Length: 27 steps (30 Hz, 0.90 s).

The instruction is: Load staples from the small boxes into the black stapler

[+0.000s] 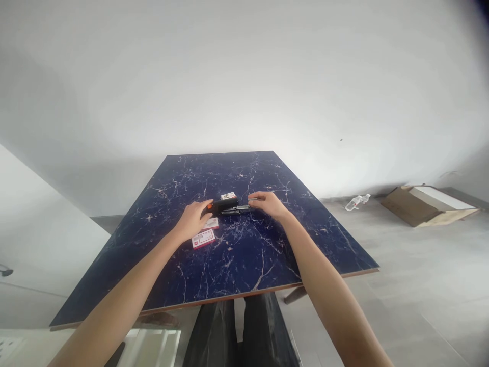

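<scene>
A black stapler (225,205) with an orange patch lies on its side on the blue table, its silver metal channel (236,209) exposed toward me. My left hand (194,218) is closed around the stapler's left end. At the channel's right end, my right hand (267,203) pinches a thin greyish piece (252,199), too small to make out for certain. Just behind the stapler lies a small white box (228,195). Two red-and-white boxes lie near my left hand: one box (211,223) partly under the fingers, the other box (204,238) closer to me.
The dark blue marble-patterned table (244,270) reaches back to a white wall (244,76). On the floor to the right are crumpled clear plastic bottles (357,202) and a cardboard box (424,205). My legs (244,326) are below the table's front edge.
</scene>
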Available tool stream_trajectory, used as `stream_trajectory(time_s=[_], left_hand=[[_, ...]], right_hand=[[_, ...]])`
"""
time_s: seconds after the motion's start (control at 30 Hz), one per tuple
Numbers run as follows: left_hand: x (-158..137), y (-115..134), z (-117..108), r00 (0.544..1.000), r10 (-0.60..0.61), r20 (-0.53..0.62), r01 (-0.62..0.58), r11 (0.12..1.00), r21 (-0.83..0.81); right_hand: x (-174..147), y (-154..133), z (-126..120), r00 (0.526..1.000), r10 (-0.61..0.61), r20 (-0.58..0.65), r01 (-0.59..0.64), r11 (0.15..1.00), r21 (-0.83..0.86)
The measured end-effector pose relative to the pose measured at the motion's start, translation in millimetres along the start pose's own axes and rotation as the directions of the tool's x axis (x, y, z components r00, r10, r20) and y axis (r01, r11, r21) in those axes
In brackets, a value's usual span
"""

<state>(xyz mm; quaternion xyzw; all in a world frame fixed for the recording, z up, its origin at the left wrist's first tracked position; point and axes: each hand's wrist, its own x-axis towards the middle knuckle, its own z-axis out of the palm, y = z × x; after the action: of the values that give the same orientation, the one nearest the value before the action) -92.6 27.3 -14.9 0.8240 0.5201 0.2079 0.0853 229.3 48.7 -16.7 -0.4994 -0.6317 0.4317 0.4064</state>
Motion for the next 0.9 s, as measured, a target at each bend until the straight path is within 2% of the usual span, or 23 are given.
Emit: stream_trajectory(time_s=[0.17, 0.27, 0.43, 0.57, 0.8, 0.9], left_hand=[[0.0, -0.9, 1.3, 1.0, 0.012, -0.016, -0.012, 1.0, 0.017], [0.0, -0.5, 1.5, 1.0, 0.007, -0.02, -0.007, 1.0, 0.018], [-0.5, -0.4, 2.9, 1.0, -0.004, -0.015, 0.004, 1.0, -0.002], [0.5, 2.2, 2.9, 0.999, 0.013, -0.044, -0.013, 1.0, 0.002], [0.7, 7.5, 1.2, 0.998, -0.003, -0.068, 0.002, 1.0, -0.018], [-0.1, 9.6, -0.1, 0.997, -0.008, -0.071, 0.007, 1.0, -0.018]], right_hand=[[-1.1, -7.1, 9.9, 0.994, -0.063, -0.095, 0.06, 0.998, -0.026], [-2.0, -10.7, 12.8, 0.984, -0.089, -0.153, 0.067, 0.988, -0.141], [-5.0, -14.9, 14.5, 0.993, -0.083, -0.089, 0.063, 0.976, -0.207], [-7.0, -17.6, 16.3, 0.991, -0.081, -0.107, 0.049, 0.96, -0.276], [-10.4, -24.0, 21.2, 0.98, -0.174, -0.1, 0.119, 0.905, -0.408], [-10.6, -23.9, 24.5, 0.982, -0.173, -0.078, 0.125, 0.897, -0.424]])
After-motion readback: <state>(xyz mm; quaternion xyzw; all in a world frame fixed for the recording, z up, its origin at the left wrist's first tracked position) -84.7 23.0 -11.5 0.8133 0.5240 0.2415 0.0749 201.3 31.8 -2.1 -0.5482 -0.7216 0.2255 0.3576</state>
